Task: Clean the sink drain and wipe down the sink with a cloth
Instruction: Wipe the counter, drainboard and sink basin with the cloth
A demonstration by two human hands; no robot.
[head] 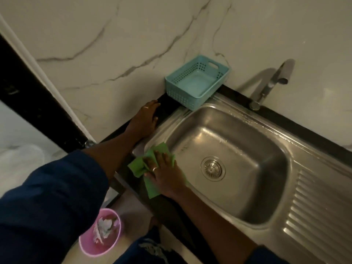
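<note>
The right hand (165,175) lies flat with fingers spread, pressing the green cloth (150,169) on the sink (266,202) rim at its near left corner; the left hand (145,119) rests released on the dark table (167,105). The basin holds only its drain (212,168). A blue basket (197,81) sits bare at the back, and a pink bin (102,232) on the floor holds crumpled waste.

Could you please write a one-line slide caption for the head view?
Right hand presses a green cloth on the sink rim; left hand rests on the counter.
</note>
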